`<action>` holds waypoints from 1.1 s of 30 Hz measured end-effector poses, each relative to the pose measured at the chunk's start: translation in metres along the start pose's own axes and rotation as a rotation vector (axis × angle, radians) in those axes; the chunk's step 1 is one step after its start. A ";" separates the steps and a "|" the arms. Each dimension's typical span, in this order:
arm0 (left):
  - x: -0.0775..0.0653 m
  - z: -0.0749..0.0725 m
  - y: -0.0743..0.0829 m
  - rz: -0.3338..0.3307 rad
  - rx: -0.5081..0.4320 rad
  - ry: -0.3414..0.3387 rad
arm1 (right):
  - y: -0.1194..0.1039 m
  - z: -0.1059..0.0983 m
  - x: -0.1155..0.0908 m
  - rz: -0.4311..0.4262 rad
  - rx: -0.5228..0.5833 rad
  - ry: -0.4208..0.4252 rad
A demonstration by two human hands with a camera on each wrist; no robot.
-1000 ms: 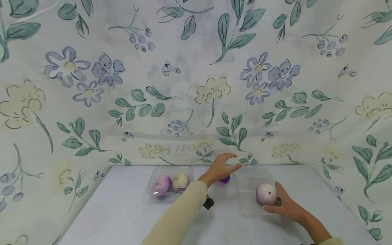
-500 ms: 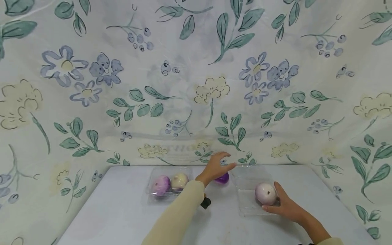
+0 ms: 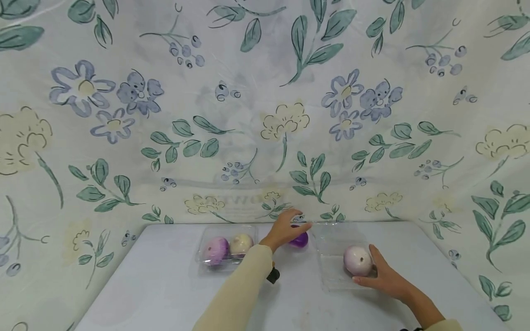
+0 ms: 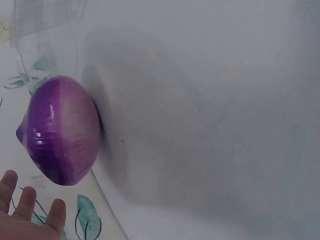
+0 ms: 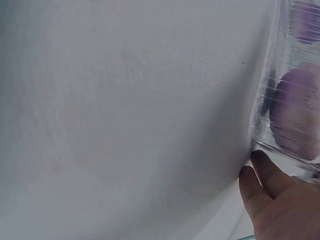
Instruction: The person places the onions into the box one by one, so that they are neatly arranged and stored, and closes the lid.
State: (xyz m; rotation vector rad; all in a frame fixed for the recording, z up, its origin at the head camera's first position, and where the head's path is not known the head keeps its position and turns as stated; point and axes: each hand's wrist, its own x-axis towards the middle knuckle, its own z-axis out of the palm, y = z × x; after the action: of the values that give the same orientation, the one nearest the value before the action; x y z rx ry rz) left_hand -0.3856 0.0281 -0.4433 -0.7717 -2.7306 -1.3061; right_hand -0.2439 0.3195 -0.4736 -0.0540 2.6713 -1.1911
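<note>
A purple onion (image 3: 300, 240) lies at the back of the table. My left hand (image 3: 283, 230) is over it, fingers spread and thumb out. In the left wrist view, the fingertips (image 4: 56, 215) are apart from the glossy onion (image 4: 65, 130). To the right, a pale pink onion (image 3: 357, 260) sits in a clear plastic clamshell box (image 3: 331, 277) with its lid raised at the back. My right hand (image 3: 387, 278) is at the box's right side, thumb and fingers spread beside the onion. In the right wrist view, its fingers (image 5: 255, 190) meet the box's outer corner.
Another clear box (image 3: 204, 236) stands at the back left, holding a purple-pink onion (image 3: 216, 251) and a cream onion (image 3: 241, 245). A flowered cloth (image 3: 248, 151) hangs behind the white table (image 3: 141, 280).
My left hand has shifted slightly left and lower, now over the purple onion, more of which shows. The right hand and its box have barely moved; the view has drifted slightly.
</note>
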 end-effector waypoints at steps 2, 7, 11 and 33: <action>0.000 0.001 -0.002 -0.006 -0.001 -0.004 | 0.000 0.000 0.000 0.004 -0.002 -0.002; -0.001 0.005 -0.004 -0.031 -0.013 -0.010 | 0.001 0.000 -0.001 -0.005 0.006 0.000; -0.001 0.008 -0.004 -0.027 -0.023 -0.004 | 0.003 0.000 -0.001 -0.015 0.010 0.006; 0.002 0.026 -0.011 -0.023 -0.029 -0.003 | 0.004 0.000 0.002 -0.005 0.008 0.027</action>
State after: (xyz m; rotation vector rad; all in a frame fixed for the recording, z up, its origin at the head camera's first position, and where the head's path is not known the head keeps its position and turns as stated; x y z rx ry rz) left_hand -0.3869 0.0423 -0.4677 -0.7466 -2.7367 -1.3526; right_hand -0.2453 0.3217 -0.4767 -0.0431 2.6909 -1.2118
